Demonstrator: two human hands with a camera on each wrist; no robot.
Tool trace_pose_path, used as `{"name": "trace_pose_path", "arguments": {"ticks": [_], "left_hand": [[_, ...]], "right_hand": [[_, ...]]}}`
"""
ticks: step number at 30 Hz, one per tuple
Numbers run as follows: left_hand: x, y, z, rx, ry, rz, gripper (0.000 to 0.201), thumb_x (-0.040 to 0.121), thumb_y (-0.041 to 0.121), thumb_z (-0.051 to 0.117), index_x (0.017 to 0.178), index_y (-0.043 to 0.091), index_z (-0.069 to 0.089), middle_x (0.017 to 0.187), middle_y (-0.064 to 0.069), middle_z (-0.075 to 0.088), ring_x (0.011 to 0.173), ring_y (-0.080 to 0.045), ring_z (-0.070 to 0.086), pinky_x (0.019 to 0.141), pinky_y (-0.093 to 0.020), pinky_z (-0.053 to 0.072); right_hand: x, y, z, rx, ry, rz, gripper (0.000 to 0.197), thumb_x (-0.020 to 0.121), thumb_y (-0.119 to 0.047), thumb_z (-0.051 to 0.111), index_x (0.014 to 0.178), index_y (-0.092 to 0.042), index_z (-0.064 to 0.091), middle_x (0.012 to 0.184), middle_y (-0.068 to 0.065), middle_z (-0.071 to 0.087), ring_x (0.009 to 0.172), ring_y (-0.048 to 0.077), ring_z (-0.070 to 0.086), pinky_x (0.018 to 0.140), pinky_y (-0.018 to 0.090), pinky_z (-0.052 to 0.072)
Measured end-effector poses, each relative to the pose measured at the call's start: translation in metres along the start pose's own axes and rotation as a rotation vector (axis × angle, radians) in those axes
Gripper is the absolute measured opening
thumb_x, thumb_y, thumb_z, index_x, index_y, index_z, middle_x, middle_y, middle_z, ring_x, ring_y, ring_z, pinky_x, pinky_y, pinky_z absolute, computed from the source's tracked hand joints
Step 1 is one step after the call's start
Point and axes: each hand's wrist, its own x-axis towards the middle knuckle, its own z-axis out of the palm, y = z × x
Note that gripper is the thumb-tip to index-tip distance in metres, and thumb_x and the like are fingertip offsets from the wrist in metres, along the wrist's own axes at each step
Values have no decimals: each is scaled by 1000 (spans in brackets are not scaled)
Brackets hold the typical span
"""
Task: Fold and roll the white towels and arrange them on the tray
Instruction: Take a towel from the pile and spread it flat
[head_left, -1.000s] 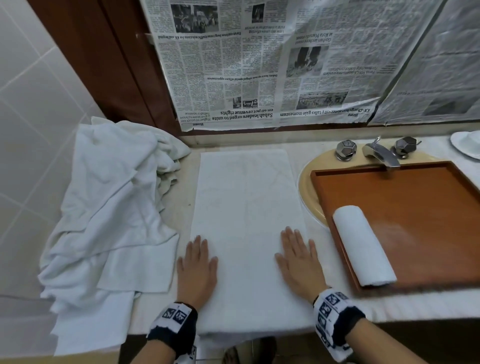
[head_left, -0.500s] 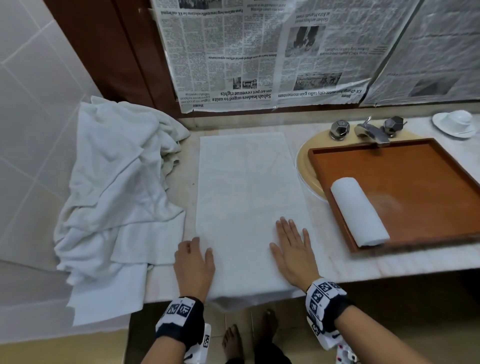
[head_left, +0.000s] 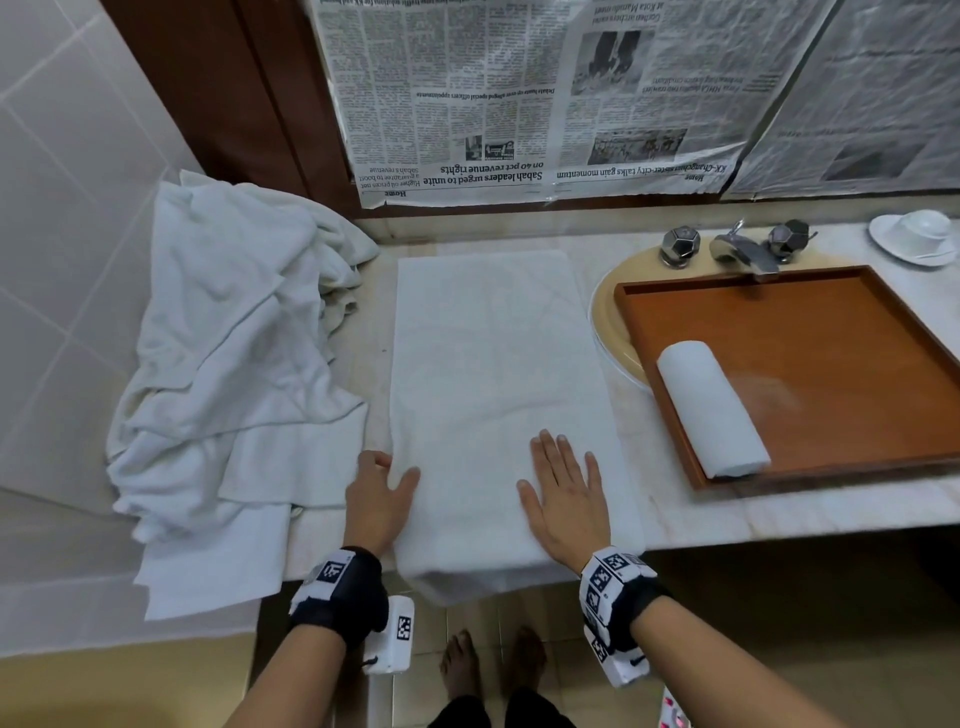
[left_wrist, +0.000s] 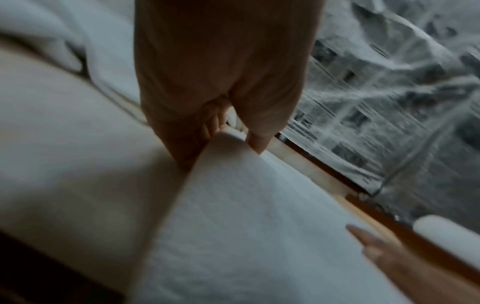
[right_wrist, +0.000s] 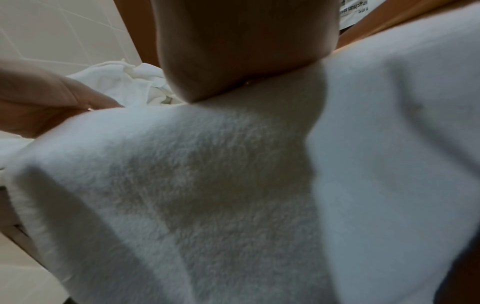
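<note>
flat towel (head_left: 493, 395): folded into a long strip on the counter (head_left: 779, 512), just left of the tray, near end drooping a bit over the counter edge
left hand (head_left: 376, 501): at the strip's left edge near the front; in the left wrist view the fingers (left_wrist: 182, 148) curl under the edge with the thumb on top, so it's pinching the towel
right hand (head_left: 569, 499): lying flat on the strip's near right part, fingers straight and a little spread, gripping nothing, just pressing down
tray (head_left: 831, 332): brown wooden one, sitting over the sink, right of the strip
rolled towel (head_left: 711, 408): already a neat roll, lying inside the tray against its left wall
towel pile (head_left: 228, 374): crumpled heap of white towels left of the strip, on the far side from the tray, partly hanging off the counter
tap (head_left: 740, 249): metal, with two knobs, right behind the tray's back wall
cup and saucer (head_left: 914, 236): white, beyond the tray's far right corner
newspaper (head_left: 545, 98): sheets taped up on the wall behind the tray
</note>
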Motion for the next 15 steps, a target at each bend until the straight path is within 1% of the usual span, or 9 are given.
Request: {"name": "trace_pose_path", "arguments": {"ticks": [3,6,8,10,13,14,15], "left_hand": [[-2,-6,-6,59,9,61,45,88,28,74,121,13,47,103,-4,59,95,-24,55,80,-31,40],[-3,-8,-14,71,3,29,43,85,33,77,117,17,53,98,1,62,92,-20,57,76,-29,39],[-3,-11,-19,71,-3,17,42,84,35,78,116,21,54,93,6,63,90,-19,60,75,-31,42],[-6,-17,-24,78,-42,9,42,83,40,77,116,24,55,95,5,64,89,-17,63,77,-34,49],[-12,-30,-32,75,-172,-15,40,81,48,77,111,30,59,96,5,69,90,-14,66,80,-35,54],[-14,-33,-34,64,-192,-15,38,79,48,78,108,31,60,94,4,70,90,-15,67,81,-37,56],[-17,-35,-36,60,-184,-13,36,79,46,80,106,32,61,89,2,71,87,-17,68,79,-39,58]], "right_hand": [[1,0,1,7,10,-1,70,98,-54,5,159,-19,5,165,-5,-3,152,14,-6,120,45,-6],[0,0,2,-6,25,4,68,100,-53,11,159,-18,12,166,-3,4,152,15,2,120,46,-2],[0,0,2,-5,27,13,67,101,-52,15,158,-17,17,165,-2,9,152,17,8,120,47,0],[0,0,3,-6,27,12,67,101,-52,15,158,-17,16,165,-2,9,152,17,8,119,47,1],[0,0,2,-6,24,18,67,101,-52,15,158,-17,16,166,-2,9,152,17,8,119,47,1],[0,0,2,-7,21,20,67,101,-52,15,158,-17,16,166,-1,9,152,17,8,119,47,1],[0,0,2,-9,23,20,67,101,-52,15,158,-17,16,166,-1,9,152,17,8,120,47,1]]}}
